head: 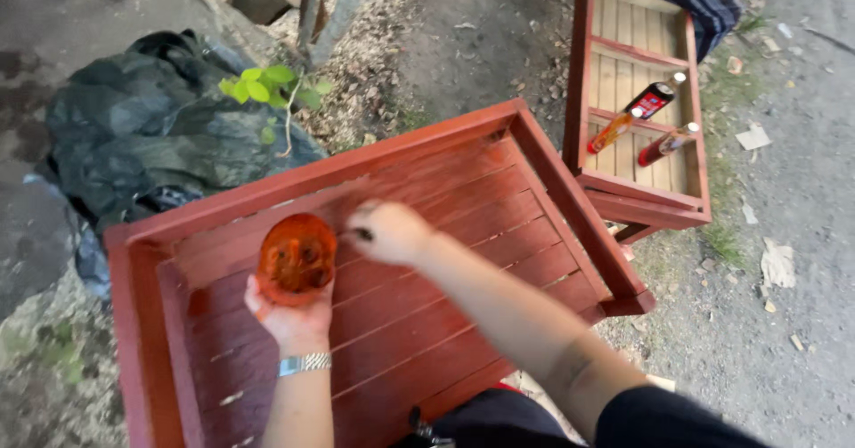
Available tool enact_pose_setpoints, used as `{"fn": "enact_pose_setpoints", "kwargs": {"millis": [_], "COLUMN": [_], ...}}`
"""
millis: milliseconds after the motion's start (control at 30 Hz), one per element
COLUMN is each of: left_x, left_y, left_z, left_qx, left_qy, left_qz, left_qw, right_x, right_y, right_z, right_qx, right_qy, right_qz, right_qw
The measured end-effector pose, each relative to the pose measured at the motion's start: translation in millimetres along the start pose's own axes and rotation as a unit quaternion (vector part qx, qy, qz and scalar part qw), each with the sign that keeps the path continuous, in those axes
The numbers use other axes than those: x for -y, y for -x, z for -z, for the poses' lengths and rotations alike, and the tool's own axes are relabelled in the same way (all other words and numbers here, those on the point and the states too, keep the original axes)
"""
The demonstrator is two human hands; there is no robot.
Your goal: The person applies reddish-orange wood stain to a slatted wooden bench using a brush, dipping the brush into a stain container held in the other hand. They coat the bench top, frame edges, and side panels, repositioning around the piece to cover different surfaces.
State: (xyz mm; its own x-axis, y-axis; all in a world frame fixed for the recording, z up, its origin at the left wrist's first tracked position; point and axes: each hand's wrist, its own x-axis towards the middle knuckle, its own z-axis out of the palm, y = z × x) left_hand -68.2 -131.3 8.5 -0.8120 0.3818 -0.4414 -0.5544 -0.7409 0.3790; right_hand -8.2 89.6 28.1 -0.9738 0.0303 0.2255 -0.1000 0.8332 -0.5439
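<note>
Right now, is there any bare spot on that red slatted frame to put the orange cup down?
Yes. The slats right of the right hand, up to the frame's right rail, are bare, as are the slats below the left hand. It is crowded only around the orange cup. The second frame behind already carries two bottles.

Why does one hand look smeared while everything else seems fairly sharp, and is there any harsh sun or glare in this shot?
In the head view, the right hand is motion-blurred, streaking across the red slatted frame; the left hand and its orange container look sharper. Light is soft and even, with no hard shadows or glare. The second frame with its bottles leans at the edge, likely wide-lens distortion.
</note>
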Motion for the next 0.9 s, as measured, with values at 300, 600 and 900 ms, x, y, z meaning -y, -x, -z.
{"fn": "enact_pose_setpoints", "kwargs": {"millis": [300, 600, 900], "left_x": [-6.0, -12.5, -25.4], "left_y": [-1.0, 10.7, 0.9], "left_z": [11.8, 9.0, -5.3], "left_qx": [0.074, 0.107, 0.201], "left_qy": [0.02, 0.017, -0.013], "left_qz": [-0.016, -0.026, -0.022], "left_qw": [0.997, 0.994, 0.979], "right_x": [-171.1, -79.7, 20.8], "right_y": [81.2, 45.6, 91.2], "right_z": [110.7, 29.7, 77.6], "right_qx": [-0.244, -0.058, -0.228], "right_qy": [-0.152, 0.241, -0.44], "right_qz": [-0.168, -0.163, -0.199], "right_qw": [0.943, 0.955, 0.846]}}
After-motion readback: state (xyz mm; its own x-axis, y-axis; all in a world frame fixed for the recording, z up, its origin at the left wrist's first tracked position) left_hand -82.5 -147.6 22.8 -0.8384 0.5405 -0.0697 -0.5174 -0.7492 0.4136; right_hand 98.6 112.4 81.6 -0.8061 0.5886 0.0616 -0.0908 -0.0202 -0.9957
